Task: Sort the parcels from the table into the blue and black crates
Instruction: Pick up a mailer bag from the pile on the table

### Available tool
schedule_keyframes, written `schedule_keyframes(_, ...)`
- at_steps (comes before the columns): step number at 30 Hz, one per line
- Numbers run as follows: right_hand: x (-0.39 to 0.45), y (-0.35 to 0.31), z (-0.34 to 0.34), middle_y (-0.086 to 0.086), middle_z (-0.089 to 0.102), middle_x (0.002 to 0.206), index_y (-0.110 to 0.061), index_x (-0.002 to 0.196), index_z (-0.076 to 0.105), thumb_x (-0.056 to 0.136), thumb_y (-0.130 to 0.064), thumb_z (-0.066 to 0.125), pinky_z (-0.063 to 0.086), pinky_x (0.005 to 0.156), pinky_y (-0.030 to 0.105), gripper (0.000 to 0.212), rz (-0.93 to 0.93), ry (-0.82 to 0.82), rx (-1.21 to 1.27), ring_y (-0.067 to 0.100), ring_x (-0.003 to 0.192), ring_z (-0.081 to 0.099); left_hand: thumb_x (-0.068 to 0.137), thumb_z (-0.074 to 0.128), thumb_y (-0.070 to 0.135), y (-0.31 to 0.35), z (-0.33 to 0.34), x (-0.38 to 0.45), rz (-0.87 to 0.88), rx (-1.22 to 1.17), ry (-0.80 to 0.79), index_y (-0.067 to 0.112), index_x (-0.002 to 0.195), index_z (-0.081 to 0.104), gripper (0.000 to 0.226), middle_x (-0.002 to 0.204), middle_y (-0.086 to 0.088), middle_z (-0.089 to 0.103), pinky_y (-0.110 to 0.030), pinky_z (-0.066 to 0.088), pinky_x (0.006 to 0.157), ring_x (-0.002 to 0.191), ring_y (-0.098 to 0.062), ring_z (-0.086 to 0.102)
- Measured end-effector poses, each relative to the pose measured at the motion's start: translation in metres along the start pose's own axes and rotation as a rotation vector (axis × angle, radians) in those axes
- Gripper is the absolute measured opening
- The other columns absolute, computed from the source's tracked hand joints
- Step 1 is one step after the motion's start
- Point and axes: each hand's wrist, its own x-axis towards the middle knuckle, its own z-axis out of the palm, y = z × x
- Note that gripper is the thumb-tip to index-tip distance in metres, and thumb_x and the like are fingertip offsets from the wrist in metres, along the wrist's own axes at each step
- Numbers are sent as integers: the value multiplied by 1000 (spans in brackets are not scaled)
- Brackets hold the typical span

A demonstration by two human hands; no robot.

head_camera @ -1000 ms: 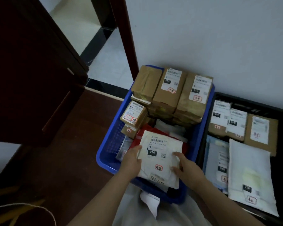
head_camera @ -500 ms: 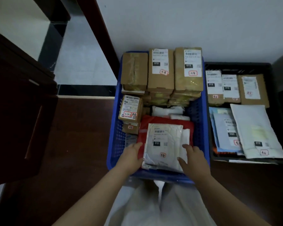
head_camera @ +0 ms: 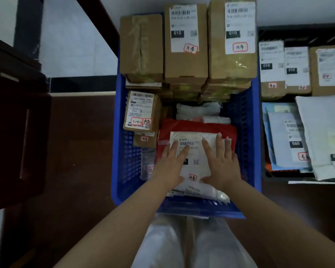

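White plastic mailer (head_camera: pixel 193 169) now pressed flat by left hand (head_camera: pixel 169 165) and right hand (head_camera: pixel 220 161) (fingers straight, edge grip released) at 6 o'clock in blue plastic crate (head_camera: pixel 248 151); placement judged complete.

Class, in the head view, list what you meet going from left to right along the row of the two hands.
Dark wooden cabinet → blue crate wall → left hand → right hand → black crate.
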Motion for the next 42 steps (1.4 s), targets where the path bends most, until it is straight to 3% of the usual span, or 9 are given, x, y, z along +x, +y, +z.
schedule_keyframes(7, 43, 22, 33, 13, -53, 140, -29, 133, -48, 71, -52, 79, 11, 116, 60, 143, 14, -160, 79, 43, 140, -31, 81, 77, 24, 7, 36, 55, -58, -4, -60, 38, 146, -28, 124, 155, -9, -34, -54, 10, 117, 144, -40, -21)
schedule_keyframes(17, 109, 39, 64, 2, -62, 130, -38, 129, -48, 78, -34, 79, 2, 118, 58, 138, -11, -338, 223, 37, 135, -41, 88, 53, -6, 5, 70, 121, -97, -54, -91, 40, 144, -30, 111, 154, -11, -35, -56, 11, 117, 143, -43, -24)
schedule_keyframes(21, 130, 38, 72, 3, -61, 131, -37, 130, -48, 76, -38, 80, 0, 117, 57, 138, -2, -381, 253, 39, 135, -40, 86, 49, -11, -1, 78, 145, -102, -92, -92, 42, 144, -28, 111, 156, -9, -32, -58, 14, 117, 143, -41, -24)
schedule_keyframes(27, 150, 33, 90, 7, -56, 139, -34, 134, -47, 70, -49, 81, 4, 116, 58, 144, 66, -355, 255, 39, 136, -39, 88, 47, -9, -10, 89, 173, -99, -108, -103, 36, 147, -26, 104, 158, -13, -27, -60, 20, 115, 144, -43, -20)
schedule_keyframes(32, 158, 27, 104, 3, -68, 120, -36, 122, -57, 73, -42, 82, 7, 116, 62, 147, 120, -295, 255, 41, 138, -35, 92, 43, -6, -20, 103, 183, -73, -99, -83, 33, 134, -35, 96, 158, -14, -26, -59, 20, 115, 144, -43, -20)
schedule_keyframes(35, 159, 27, 112, 5, -68, 121, -35, 120, -58, 75, -42, 79, 3, 115, 64, 144, 123, -276, 253, 41, 133, -40, 94, 42, -2, -24, 111, 186, -39, -81, -59, 36, 134, -42, 100, 158, -16, -25, -59, 19, 116, 144, -43, -20)
schedule_keyframes(39, 161, 26, 123, 9, -67, 123, -32, 117, -60, 85, -35, 70, 3, 114, 67, 134, 135, -246, 252, 41, 127, -44, 94, 43, -3, -28, 121, 187, 9, -75, 12, 40, 133, -32, 95, 159, -22, -13, -58, 27, 114, 145, -46, -13)
schedule_keyframes(42, 163, 26, 129, 6, -67, 124, -34, 118, -59, 86, -29, 69, 0, 113, 67, 133, 132, -194, 268, 40, 128, -44, 73, 68, -8, -32, 134, 191, 37, -123, 193, 27, 147, -3, 109, 153, -31, 22, -61, 50, 89, 138, -55, 20)
